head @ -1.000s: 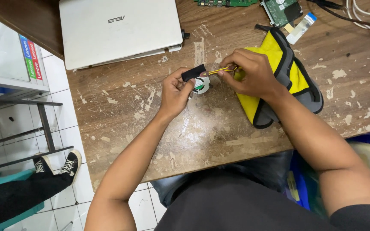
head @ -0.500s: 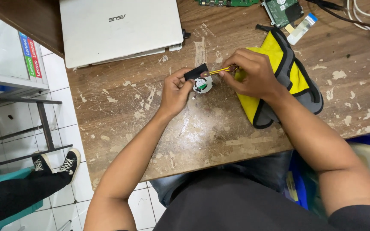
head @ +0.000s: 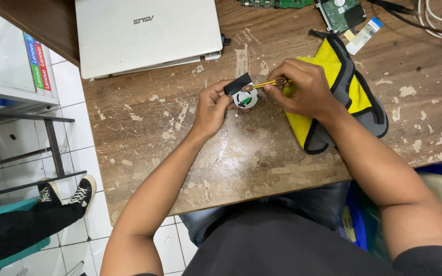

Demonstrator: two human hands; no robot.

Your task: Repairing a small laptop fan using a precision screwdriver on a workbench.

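Small fan [head: 244, 97] pinched in left hand [head: 212, 108]; right hand [head: 303, 89] grips yellow tool [head: 267, 83], long axis pointing left onto fan.

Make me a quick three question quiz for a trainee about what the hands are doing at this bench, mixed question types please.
1. True or false: the left hand holds a small round fan part over the worn wooden table.
2. Multiple choice: the right hand pinches which thing? A) a thin yellow strip B) a red cable C) a hammer
3. Short answer: what lies under the right hand, and what closed device sits at the table's far edge?

Key
1. True.
2. A; the strip runs from the fingers to the fan part.
3. A yellow and grey pouch; a closed white laptop.
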